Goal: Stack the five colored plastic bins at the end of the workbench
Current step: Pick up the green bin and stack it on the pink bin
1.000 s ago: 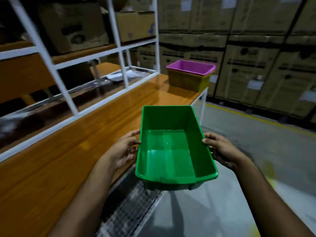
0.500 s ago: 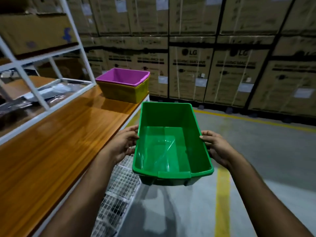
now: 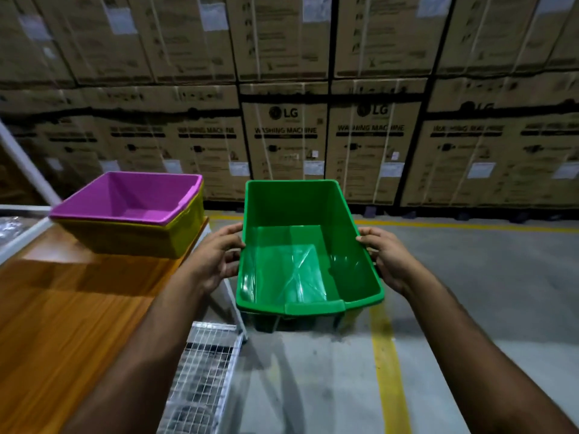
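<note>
An empty green bin [image 3: 300, 245] hangs in the air over the floor, just right of the workbench's end. My left hand [image 3: 216, 258] grips its left rim and my right hand [image 3: 387, 258] grips its right rim. On the end of the wooden workbench [image 3: 62, 308] a purple bin [image 3: 134, 198] sits nested inside a yellow bin [image 3: 175, 239], to the left of the green bin and slightly farther away.
Stacked cardboard washing-machine boxes [image 3: 313, 136] form a wall straight ahead. A wire-mesh shelf [image 3: 200, 386] lies under the bench edge. A yellow line [image 3: 388, 364] runs along the grey concrete floor. A white rack post [image 3: 28, 167] rises at the far left.
The view has moved forward along the bench. The purple and yellow bins are now much closer, beside the green bin, which both hands still carry.
</note>
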